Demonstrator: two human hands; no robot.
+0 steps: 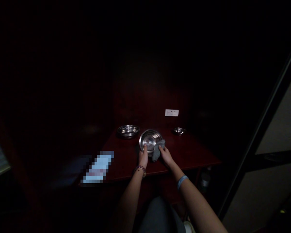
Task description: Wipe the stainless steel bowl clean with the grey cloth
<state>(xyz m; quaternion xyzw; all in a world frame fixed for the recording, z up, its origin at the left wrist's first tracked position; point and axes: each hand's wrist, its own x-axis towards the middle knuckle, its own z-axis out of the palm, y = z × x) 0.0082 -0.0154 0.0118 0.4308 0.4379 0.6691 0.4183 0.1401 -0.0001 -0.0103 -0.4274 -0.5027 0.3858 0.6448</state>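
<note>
A shiny metal bowl [149, 140] is held tilted above the front part of a dark red table, its inside facing me. My left hand [143, 158] grips its near rim, thumb over the inside and the other fingers hidden behind. At the bowl's right side, my right hand [167, 156] is closed on a grey cloth [158, 151], which is pressed against the rim and hangs below it. A beaded bracelet is on my left wrist and a blue band on my right forearm.
On the table [186, 152], wider metal bowls [128, 131], seemingly stacked, stand at the back left. A small metal dish [179, 131] sits at the back right. Behind is a white wall socket [171, 113]. A blurred, bright screen-like patch [98, 168] lies at the left edge.
</note>
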